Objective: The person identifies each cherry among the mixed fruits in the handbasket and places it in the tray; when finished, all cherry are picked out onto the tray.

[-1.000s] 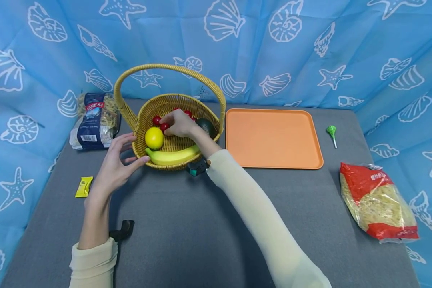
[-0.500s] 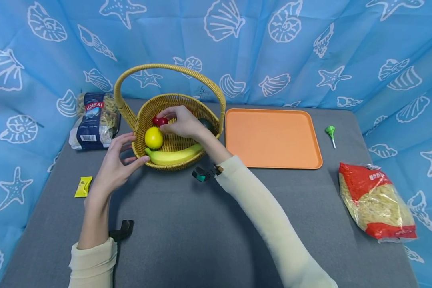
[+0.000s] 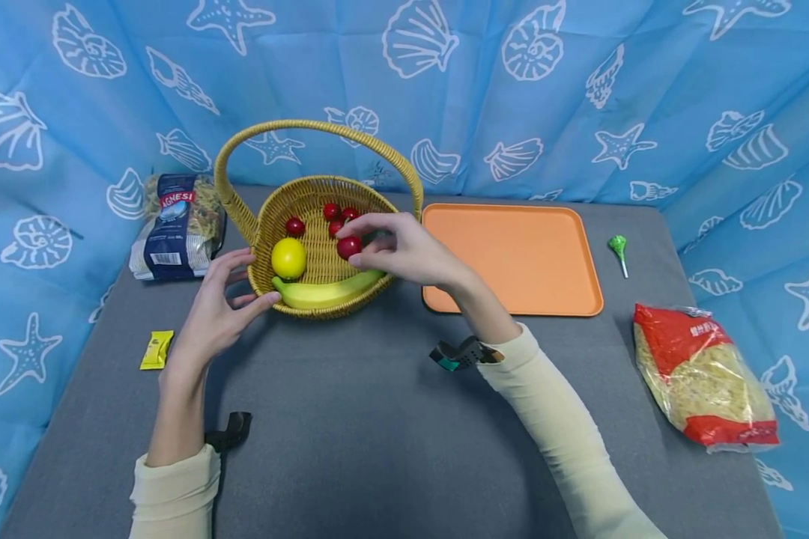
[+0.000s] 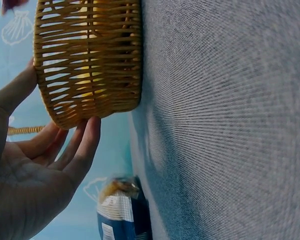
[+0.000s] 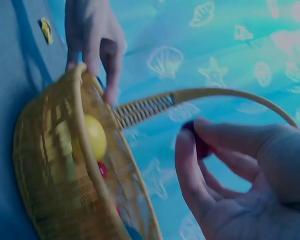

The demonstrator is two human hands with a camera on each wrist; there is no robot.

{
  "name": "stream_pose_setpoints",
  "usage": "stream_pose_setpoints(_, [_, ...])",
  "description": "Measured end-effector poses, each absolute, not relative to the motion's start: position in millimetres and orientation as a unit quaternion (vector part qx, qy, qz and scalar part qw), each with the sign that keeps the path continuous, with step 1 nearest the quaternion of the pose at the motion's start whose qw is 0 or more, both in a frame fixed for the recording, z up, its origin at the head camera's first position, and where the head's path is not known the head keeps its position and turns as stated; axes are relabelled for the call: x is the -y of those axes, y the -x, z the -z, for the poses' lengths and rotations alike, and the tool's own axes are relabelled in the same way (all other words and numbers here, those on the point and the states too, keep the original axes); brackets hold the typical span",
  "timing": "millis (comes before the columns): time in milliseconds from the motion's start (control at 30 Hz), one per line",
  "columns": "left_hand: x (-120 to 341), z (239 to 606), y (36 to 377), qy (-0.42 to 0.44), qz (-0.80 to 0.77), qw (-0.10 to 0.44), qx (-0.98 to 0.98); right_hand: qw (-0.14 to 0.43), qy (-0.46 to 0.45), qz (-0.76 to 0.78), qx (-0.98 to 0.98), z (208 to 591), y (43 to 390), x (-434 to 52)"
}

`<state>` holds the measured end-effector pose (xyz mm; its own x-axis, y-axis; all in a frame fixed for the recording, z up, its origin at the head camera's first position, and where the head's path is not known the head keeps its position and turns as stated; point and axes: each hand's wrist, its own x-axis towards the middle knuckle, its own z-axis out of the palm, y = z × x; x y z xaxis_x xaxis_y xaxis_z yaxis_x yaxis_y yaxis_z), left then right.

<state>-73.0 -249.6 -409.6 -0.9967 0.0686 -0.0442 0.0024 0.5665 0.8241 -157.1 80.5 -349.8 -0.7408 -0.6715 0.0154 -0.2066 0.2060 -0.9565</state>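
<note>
fingers point(image 5: 190, 165) hide the cherry point(image 3: 348, 246) in the wrist view, not overhead.

Blue shell-printed cloth point(image 3: 485, 82) walls a grey table point(image 3: 350, 419) — evenly lit.

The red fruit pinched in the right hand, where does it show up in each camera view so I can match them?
Head: red fruit left of centre, above the basket, pinched by the right hand.
Left wrist: a dark red sliver at the top left corner may be it; cannot tell.
Right wrist: centre right, dark red between fingertips.
Shared landmark: the basket.
</note>
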Motion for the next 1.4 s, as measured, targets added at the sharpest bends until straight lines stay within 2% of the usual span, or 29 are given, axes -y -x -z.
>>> stream_pose_setpoints(267, [250, 410, 73, -0.015, -0.466, 0.039, -0.884, 0.231, 0.307, 0.548, -0.743, 351, 148, -162])
stream_pose_setpoints(333, [250, 409, 73, -0.014, -0.466, 0.040, -0.884, 0.234, 0.291, 0.546, -0.749, 355, 150, -180])
stream_pose_setpoints(467, [251, 408, 73, -0.014, -0.469, 0.043, -0.882, 0.206, 0.232, 0.548, -0.777, 371, 161, -203])
stream_pose_setpoints(667, [251, 409, 73, -0.015, -0.476, 0.041, -0.878, 0.124, 0.149, 0.526, -0.828, 407, 185, -204])
stream_pose_setpoints(833, [250, 410, 74, -0.015, -0.480, 0.041, -0.876, 0.089, 0.121, 0.487, -0.860, 431, 207, -197])
stream_pose_setpoints(1067, [251, 414, 76, -0.018, -0.482, 0.043, -0.875, 0.079, 0.132, 0.438, -0.886, 451, 233, -189])
stream_pose_setpoints(1400, [250, 415, 75, -0.022, -0.491, 0.038, -0.870, 0.083, 0.133, 0.456, -0.876, 457, 243, -189])
